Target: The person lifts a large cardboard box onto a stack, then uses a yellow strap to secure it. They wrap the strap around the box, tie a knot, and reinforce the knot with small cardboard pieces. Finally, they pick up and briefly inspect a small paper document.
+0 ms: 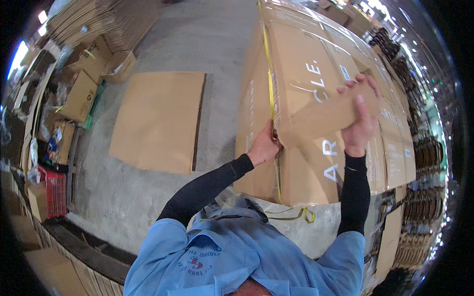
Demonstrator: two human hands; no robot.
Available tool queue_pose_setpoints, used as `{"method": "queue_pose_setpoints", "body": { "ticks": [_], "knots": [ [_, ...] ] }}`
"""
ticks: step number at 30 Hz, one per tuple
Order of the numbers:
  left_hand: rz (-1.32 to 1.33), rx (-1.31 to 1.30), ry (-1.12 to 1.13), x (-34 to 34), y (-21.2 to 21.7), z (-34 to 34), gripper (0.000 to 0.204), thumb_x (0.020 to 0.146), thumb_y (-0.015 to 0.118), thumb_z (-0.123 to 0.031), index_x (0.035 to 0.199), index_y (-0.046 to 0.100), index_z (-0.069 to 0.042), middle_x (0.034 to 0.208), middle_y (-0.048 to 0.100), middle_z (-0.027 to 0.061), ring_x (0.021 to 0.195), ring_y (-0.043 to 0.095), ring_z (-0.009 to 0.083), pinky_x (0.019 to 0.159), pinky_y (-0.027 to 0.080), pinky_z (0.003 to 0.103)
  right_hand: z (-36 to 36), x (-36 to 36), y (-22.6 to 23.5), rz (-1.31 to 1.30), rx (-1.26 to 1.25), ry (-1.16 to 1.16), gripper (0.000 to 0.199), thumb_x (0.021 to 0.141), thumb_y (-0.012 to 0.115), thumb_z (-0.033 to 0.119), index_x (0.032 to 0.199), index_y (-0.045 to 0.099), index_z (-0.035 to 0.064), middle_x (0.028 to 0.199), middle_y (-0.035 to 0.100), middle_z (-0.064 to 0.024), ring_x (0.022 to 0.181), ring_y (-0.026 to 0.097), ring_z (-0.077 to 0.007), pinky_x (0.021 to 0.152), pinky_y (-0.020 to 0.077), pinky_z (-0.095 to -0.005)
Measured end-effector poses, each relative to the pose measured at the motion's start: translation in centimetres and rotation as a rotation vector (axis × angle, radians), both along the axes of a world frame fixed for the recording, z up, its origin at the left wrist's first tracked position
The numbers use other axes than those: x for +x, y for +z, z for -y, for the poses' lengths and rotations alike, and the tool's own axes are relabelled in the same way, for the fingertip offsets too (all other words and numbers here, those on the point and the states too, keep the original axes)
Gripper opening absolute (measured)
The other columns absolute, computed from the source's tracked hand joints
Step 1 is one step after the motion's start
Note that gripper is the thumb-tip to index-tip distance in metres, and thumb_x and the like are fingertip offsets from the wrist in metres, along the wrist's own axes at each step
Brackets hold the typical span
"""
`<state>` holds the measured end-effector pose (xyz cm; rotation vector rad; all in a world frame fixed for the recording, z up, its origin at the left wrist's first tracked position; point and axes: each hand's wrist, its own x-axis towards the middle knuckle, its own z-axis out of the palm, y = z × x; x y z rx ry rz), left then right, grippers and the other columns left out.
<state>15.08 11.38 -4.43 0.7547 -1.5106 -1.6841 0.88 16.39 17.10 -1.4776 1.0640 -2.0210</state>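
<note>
A large stack of brown cartons (306,172) with white printing stands before me, partly under clear film. A yellow strap (270,74) runs along its left upper edge and down past my left hand (263,148). The fingers of that hand are closed on the strap at the edge; their tips are partly hidden. My right hand (362,121) grips the far right end of a folded strip of cardboard (321,117), thumb on top. Its other end reaches toward the strap beside my left fingers. The strap's loose tail (307,215) hangs in a loop below the near edge.
A flat cardboard sheet (155,121) lies on the grey floor to the left. Beyond it are an opened small box (118,66) and stacked flat cardboard (108,24). At the left stands a red crate (54,192). Racks of dark curved parts (427,153) line the right.
</note>
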Motion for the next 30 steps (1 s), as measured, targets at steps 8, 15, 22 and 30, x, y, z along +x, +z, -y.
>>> {"method": "queue_pose_setpoints", "body": {
  "ticks": [8,15,22,30],
  "knots": [
    [-0.396,0.660,-0.149,2.0,0.6,1.6,0.056,0.082,0.060,0.005,0.126,0.024,0.002,0.085,0.061,0.0124,0.070,0.063,0.0221,0.062,0.055,0.036,0.0,6.0,1.3,-0.996,-0.099,-0.330,0.035,0.074,0.068,-0.001,0.109,0.062,0.0031,0.117,0.049,-0.0145,0.092,0.054,-0.0213,0.083,0.0440,-0.0338],
    [-0.415,0.731,-0.232,3.0,-0.5,2.1,0.043,0.084,0.059,0.006,0.114,0.028,-0.001,0.084,0.060,0.0126,0.068,0.065,0.0221,0.063,0.059,0.039,0.0,5.6,-2.2,-0.930,-0.042,-0.277,0.036,0.073,0.071,-0.001,0.106,0.061,0.0072,0.117,0.046,-0.0130,0.099,0.048,-0.0237,0.084,0.0413,-0.0350],
    [-0.451,0.855,-0.367,4.0,-1.1,2.8,0.055,0.085,0.058,0.006,0.122,0.022,-0.010,0.096,0.061,0.0136,0.081,0.064,0.0283,0.077,0.054,0.041,0.3,5.3,-2.0,-0.938,-0.021,-0.258,0.035,0.073,0.072,0.001,0.106,0.060,0.0084,0.118,0.046,-0.0135,0.101,0.049,-0.0238,0.082,0.0405,-0.0349],
    [-0.568,0.835,-0.393,4.8,-0.5,2.3,0.030,0.084,0.055,0.007,0.099,0.035,-0.009,0.099,0.063,0.0125,0.084,0.068,0.0263,0.072,0.058,0.035,1.1,3.9,-5.7,-0.816,0.133,-0.221,0.034,0.076,0.070,-0.002,0.106,0.056,0.0075,0.117,0.047,-0.0145,0.105,0.051,-0.0251,0.091,0.0420,-0.0380]
  ]
}}
